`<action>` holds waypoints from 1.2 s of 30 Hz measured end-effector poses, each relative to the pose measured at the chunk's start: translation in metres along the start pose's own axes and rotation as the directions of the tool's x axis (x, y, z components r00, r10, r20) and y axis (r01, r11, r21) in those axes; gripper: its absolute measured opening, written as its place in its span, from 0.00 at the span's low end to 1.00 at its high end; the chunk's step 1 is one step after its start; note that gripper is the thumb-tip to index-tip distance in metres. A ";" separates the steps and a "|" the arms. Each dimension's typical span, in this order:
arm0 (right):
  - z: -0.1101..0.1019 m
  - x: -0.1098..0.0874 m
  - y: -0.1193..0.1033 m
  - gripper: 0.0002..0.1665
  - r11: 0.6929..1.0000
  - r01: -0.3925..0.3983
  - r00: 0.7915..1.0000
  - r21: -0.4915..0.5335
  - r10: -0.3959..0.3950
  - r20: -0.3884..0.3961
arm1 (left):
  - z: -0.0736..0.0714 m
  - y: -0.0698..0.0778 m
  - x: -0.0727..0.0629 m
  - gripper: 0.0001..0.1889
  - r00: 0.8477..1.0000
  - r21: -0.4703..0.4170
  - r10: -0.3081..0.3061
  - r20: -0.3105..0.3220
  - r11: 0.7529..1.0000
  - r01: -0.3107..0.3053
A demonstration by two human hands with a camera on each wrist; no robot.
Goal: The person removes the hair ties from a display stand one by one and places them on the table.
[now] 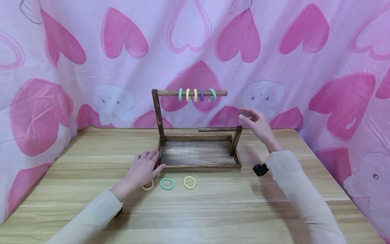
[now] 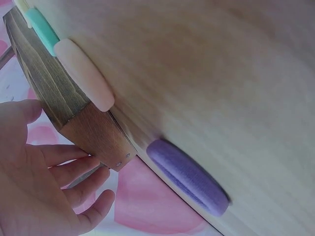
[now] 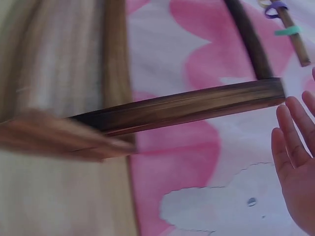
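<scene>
On the table (image 1: 213,210): wooden rack (image 1: 198,157), three loose rings in front of it.
Rack: flat tray base, tall post at its left carrying a top bar (image 1: 170,93), short post at its right carrying a lower bar (image 1: 217,129).
Top bar: five rings (image 1: 197,95) hang on it, side by side; teal, yellow, yellow, purple, teal from left to right.
Left hand (image 1: 144,169): fingers straight and relaxed, resting against the tray's front left corner; holds nothing. Its heel partly covers the peach ring (image 1: 149,186).
Right hand (image 1: 257,123): raised above the table, just right of the lower bar's post, fingers loosely spread, holding nothing; not touching the rack.
Loose rings: peach ring, green ring (image 1: 167,183), yellow ring (image 1: 189,182), in a row near the tray's front edge.
Left wrist view: a purple ring (image 2: 189,177) also lies flat on the table, near the tray corner.
Backdrop: pink cloth (image 1: 274,67) with hearts.
</scene>
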State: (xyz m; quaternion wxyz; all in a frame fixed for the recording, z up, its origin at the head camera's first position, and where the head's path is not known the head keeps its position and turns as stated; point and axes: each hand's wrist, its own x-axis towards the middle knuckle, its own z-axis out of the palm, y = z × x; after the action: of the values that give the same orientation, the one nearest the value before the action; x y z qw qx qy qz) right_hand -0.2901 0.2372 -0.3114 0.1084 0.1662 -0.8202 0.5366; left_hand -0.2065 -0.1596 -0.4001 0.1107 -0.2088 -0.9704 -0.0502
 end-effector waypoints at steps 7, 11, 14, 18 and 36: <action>-0.002 0.029 -0.035 0.29 0.994 0.095 0.994 0.053 -0.097 0.047 | 0.000 0.000 0.000 0.31 1.000 -0.003 -0.003 0.006 1.000 0.003; 0.003 0.039 -0.058 0.30 0.996 0.084 0.991 0.010 -0.084 0.105 | 0.000 0.000 0.000 0.31 1.000 -0.002 -0.006 0.006 1.000 0.006; 0.007 0.049 -0.062 0.31 0.996 0.074 0.985 -0.038 -0.068 0.156 | 0.001 0.000 0.000 0.32 1.000 0.001 -0.005 0.006 1.000 0.005; 0.012 0.057 -0.068 0.33 0.998 0.052 0.975 -0.036 -0.043 0.220 | 0.000 0.000 0.001 0.32 1.000 0.002 -0.002 0.001 1.000 0.002; 0.023 0.073 -0.098 0.33 0.993 -0.102 0.919 -0.051 0.114 0.378 | -0.001 0.001 0.001 0.32 1.000 -0.008 -0.010 0.010 1.000 0.010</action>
State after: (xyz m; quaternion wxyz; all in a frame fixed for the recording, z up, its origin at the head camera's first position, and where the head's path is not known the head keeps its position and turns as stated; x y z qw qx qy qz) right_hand -0.3189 0.1684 -0.2116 -0.0801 0.2199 -0.8416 0.4867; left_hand -0.2064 -0.1584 -0.3984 0.1050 -0.2045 -0.9717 -0.0535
